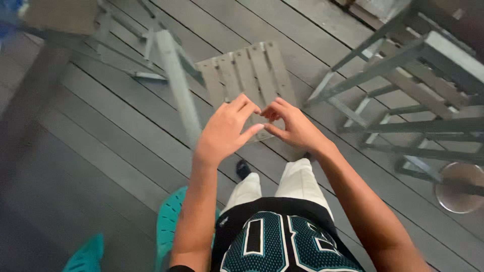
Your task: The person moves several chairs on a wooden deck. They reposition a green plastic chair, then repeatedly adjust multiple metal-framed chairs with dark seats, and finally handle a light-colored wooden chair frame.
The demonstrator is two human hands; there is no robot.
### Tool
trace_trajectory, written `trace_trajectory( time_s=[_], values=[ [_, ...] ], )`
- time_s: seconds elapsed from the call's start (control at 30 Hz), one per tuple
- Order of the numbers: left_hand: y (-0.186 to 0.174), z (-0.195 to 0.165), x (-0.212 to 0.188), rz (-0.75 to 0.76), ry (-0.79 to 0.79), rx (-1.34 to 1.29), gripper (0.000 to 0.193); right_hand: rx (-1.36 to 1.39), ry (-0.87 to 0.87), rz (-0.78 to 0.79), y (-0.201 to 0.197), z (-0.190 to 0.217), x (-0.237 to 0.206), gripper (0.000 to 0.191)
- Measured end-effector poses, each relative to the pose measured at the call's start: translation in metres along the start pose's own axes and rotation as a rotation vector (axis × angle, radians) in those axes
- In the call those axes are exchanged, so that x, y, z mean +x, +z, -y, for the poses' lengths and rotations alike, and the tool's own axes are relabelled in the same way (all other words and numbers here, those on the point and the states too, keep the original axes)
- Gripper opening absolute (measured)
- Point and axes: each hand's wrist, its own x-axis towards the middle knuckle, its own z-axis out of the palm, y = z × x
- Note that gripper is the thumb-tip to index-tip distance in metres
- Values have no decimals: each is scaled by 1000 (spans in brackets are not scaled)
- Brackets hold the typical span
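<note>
L hand (224, 130) & R hand (295, 128) are raised together at frame centre, fingertips and thumb tips touching so they form a heart shape. Both hands are empty, fingers curled, nothing pinched btw them. Through and behind the heart gap, at 12 o'clock from the hands, a small slatted wooden stool (249, 70) stands on the grey plank deck (101, 131); it's the closest thing to the hands, but they hang above it, not touching. A pale post (177, 85) runs past at 10 o'clock, just beside the L hand. At 2–3 o'clock, well apart, sits a grey-green slatted chair frame (403, 80); a round metal disc (460, 187) lies at 4 o'clock. At 6 o'clock: white trousers (297, 181), dark shoe (243, 168), black/teal jersey (282, 242). Teal plastic seat (169, 221) at 7 o'clock.
</note>
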Motion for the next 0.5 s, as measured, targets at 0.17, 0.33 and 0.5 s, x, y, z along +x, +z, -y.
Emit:
trace_trajectory(
  time_s=[0.17, 0.33, 0.5],
  values=[
    [-46, 45, -48, -7, 42, -26, 32, 110, 68, -10, 60, 40, 30, 34],
    [-77, 83, -52, -65, 57, 11, 22, 179, 109, 45, 83, 65, 59, 40],
    [-58, 108, -12, -51, 92, 95, 14, 336, 198, 100, 67, 36, 67, 42]
  ],
)
